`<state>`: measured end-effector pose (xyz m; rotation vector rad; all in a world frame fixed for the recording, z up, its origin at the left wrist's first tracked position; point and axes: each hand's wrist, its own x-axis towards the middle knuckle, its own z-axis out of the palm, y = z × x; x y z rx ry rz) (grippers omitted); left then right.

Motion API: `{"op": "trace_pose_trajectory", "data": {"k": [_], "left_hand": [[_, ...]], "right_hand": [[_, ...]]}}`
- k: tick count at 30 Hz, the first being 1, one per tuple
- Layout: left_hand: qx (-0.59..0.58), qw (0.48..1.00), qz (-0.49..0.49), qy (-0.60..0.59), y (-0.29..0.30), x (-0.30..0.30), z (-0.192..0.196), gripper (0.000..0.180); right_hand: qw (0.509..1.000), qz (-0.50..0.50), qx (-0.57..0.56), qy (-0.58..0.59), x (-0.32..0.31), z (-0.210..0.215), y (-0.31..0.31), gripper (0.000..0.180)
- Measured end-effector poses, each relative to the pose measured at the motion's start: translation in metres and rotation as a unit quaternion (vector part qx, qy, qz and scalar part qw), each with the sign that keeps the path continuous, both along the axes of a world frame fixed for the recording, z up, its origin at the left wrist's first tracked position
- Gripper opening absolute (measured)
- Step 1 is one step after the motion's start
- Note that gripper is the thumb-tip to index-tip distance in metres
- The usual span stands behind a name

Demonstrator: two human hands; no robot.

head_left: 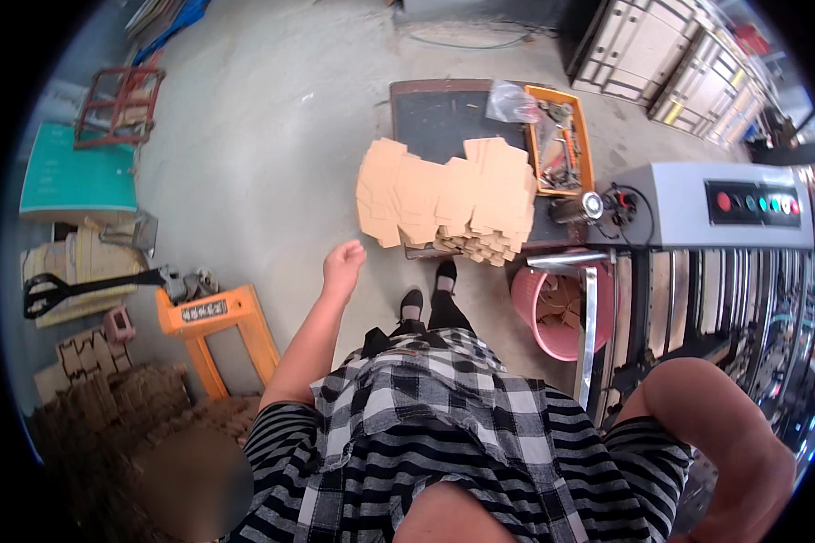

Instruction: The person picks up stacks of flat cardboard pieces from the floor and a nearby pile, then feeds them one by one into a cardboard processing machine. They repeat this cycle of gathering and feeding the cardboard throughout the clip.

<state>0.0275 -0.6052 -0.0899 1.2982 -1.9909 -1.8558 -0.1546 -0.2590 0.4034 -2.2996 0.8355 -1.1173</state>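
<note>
My left hand hangs in the air in front of me, left of the cardboard pile, with its fingers curled in and nothing visible in them. Flat die-cut cardboard blanks lie in overlapping stacks on a low dark platform. A gap of floor shows between my hand and the nearest blanks. On the right, my bent right arm reaches beside the machine and down past the lower edge of the picture, so the right hand is out of sight.
Beyond the blanks are a clear plastic bag and a yellow tool tray. A pink basket holds cardboard scraps. The machine with its control buttons lines my right. An orange pallet jack and brown cardboard stacks stand left.
</note>
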Motion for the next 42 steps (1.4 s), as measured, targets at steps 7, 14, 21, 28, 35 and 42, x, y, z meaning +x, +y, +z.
{"op": "trace_pose_trajectory", "data": {"k": [7,14,21,28,35,42], "left_hand": [[-0.156,0.986,0.011,-0.057,-0.062,-0.087,-0.052,0.053],[-0.2,0.951,-0.06,-0.226,-0.086,-0.179,-0.08,0.074],[0.045,0.991,-0.065,-0.11,-0.085,-0.202,-0.112,0.063],[0.006,0.991,-0.075,-0.108,-0.085,-0.205,-0.129,0.078],[0.14,0.984,-0.049,-0.103,-0.107,-0.208,-0.155,0.078],[0.189,0.98,-0.053,-0.029,-0.104,-0.194,-0.115,0.076]], "right_hand": [[0.699,-0.692,0.114,-0.136,-0.158,-0.287,-0.025,0.04],[0.282,-0.735,0.458,-0.412,-0.154,-0.578,-0.016,0.103],[0.293,-0.628,0.491,-0.528,-0.169,-0.607,-0.032,0.076],[0.285,-0.573,0.464,-0.613,-0.177,-0.592,-0.028,0.057],[0.277,-0.573,0.443,-0.632,-0.165,-0.604,-0.035,0.062],[0.382,-0.59,0.375,-0.604,-0.15,-0.564,-0.044,0.06]]}}
